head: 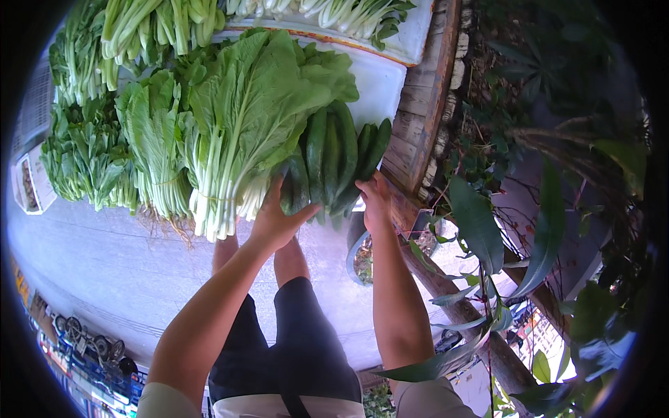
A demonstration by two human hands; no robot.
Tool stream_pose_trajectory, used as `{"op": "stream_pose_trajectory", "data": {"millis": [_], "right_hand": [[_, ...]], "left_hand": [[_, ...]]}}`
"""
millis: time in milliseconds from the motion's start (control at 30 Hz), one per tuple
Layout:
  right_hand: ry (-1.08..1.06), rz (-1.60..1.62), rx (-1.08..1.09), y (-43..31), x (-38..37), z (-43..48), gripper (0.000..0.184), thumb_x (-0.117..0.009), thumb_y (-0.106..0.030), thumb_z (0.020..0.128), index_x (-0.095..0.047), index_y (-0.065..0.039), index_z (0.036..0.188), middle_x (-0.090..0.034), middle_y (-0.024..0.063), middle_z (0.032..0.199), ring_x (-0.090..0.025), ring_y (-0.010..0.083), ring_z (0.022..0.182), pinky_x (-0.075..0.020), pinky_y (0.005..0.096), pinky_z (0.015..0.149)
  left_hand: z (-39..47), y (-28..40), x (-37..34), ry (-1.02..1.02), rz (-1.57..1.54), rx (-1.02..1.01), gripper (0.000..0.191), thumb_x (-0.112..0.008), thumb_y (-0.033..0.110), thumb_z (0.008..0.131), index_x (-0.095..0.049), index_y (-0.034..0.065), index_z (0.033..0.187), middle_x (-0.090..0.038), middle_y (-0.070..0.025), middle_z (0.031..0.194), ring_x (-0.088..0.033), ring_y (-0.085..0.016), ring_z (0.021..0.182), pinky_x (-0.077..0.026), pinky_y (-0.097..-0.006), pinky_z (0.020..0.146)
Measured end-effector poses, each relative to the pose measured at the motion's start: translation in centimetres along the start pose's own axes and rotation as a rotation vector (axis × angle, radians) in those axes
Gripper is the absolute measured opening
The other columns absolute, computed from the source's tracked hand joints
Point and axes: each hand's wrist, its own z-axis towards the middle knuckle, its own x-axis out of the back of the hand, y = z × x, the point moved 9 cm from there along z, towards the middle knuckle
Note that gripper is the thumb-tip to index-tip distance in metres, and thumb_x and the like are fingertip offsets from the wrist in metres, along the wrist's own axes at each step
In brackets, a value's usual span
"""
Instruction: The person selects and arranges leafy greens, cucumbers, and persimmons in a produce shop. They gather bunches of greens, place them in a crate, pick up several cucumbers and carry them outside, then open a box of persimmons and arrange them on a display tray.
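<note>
Several dark green cucumbers [330, 157] lie side by side near the front edge of the stall. My left hand [282, 214] is at their left side, thumb spread towards their lower ends, fingers partly hidden beside a bunch of greens. At the right side of the pile, my right hand [375, 198] has its bent fingertips against or very near the outermost cucumbers. Whether either hand grips them cannot be told. Directly left of the cucumbers stands a tied bunch of leafy greens [225, 157] with pale stems, its broad leaves reaching over white trays.
More bundled greens [162, 151] and spinach-like bunches [89, 162] line the left. White trays [379, 83] lie behind, beside a wooden board edge [434, 104]. A tree trunk [454, 298] and leafy branches [475, 224] crowd the right. A round bin [357, 251] stands below my right hand.
</note>
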Motion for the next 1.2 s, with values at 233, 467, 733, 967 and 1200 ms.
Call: {"op": "stream_pose_trajectory", "data": {"millis": [233, 467, 733, 967, 1200], "right_hand": [[0.086, -0.019, 0.303, -2.4, 0.4, -1.1, 0.064, -0.065, 0.002, 0.087, -0.054, 0.002, 0.15, -0.066, 0.0105, 0.14, -0.06, 0.0201, 0.129, -0.0421, 0.0326, 0.113], [0.092, -0.11, 0.336, -4.5, -4.4, -8.4, 0.067, -0.074, -0.004, 0.095, -0.046, 0.009, 0.155, -0.059, 0.0199, 0.155, -0.059, 0.0242, 0.139, -0.0443, 0.0361, 0.118], [0.096, -0.51, 0.376, -3.1, -6.1, -5.5, 0.068, -0.076, -0.018, 0.1, -0.044, 0.007, 0.155, -0.058, 0.0227, 0.154, -0.058, 0.029, 0.141, -0.0446, 0.0379, 0.118], [0.119, -0.639, 0.435, -5.4, -4.8, -7.3, 0.069, -0.072, -0.041, 0.104, -0.05, 0.001, 0.154, -0.06, 0.0249, 0.15, -0.061, 0.0316, 0.135, -0.0493, 0.0386, 0.112], [-0.05, -1.158, 0.828, -7.2, -10.1, -16.7, 0.053, -0.074, -0.02, 0.103, -0.057, -0.004, 0.15, -0.071, 0.0234, 0.129, -0.071, 0.0315, 0.121, -0.056, 0.041, 0.104]], "left_hand": [[-6.4, -0.4, 3.3, -0.057, -0.037, -0.062, 0.087, -0.083, 0.041, 0.093, -0.043, 0.0018, 0.159, -0.051, -0.0245, 0.158, -0.053, -0.037, 0.147, -0.045, -0.045, 0.121], [-10.3, -7.2, 6.1, 0.021, -0.328, 0.028, 0.058, -0.085, 0.02, 0.094, -0.059, 0.0016, 0.142, -0.067, -0.0187, 0.136, -0.072, -0.028, 0.121, -0.059, -0.0414, 0.105], [-19.8, -15.7, 8.3, 0.066, -0.206, 0.316, 0.051, -0.082, 0.025, 0.095, -0.064, 0.0033, 0.138, -0.071, -0.0186, 0.131, -0.071, -0.031, 0.121, -0.058, -0.0401, 0.1], [-33.9, -24.1, 5.2, 0.19, -0.189, 0.51, 0.066, -0.07, 0.046, 0.102, -0.056, 0.0039, 0.152, -0.064, -0.027, 0.144, -0.061, -0.04, 0.137, -0.046, -0.0434, 0.116], [-41.8, -28.2, 4.8, 0.323, -0.484, 0.736, 0.076, -0.056, 0.059, 0.106, -0.05, 0.003, 0.158, -0.06, -0.0314, 0.149, -0.057, -0.043, 0.141, -0.043, -0.0448, 0.119]]}}
